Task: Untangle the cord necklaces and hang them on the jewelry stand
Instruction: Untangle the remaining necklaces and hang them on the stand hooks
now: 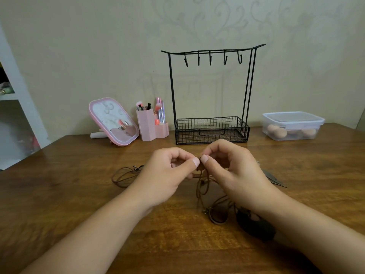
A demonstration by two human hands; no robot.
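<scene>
Your left hand (167, 175) and right hand (233, 171) pinch one knot of the brown cord necklaces (199, 186) above the tabletop (79, 194); cords trail down, probably two strands. Jewelry stand (212, 91) behind, hooks bare.

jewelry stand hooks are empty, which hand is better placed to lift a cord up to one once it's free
Probably the right hand. It sits almost directly below the jewelry stand, while the left hand is off to its left. Both now pinch the brown cord tangle.
</scene>
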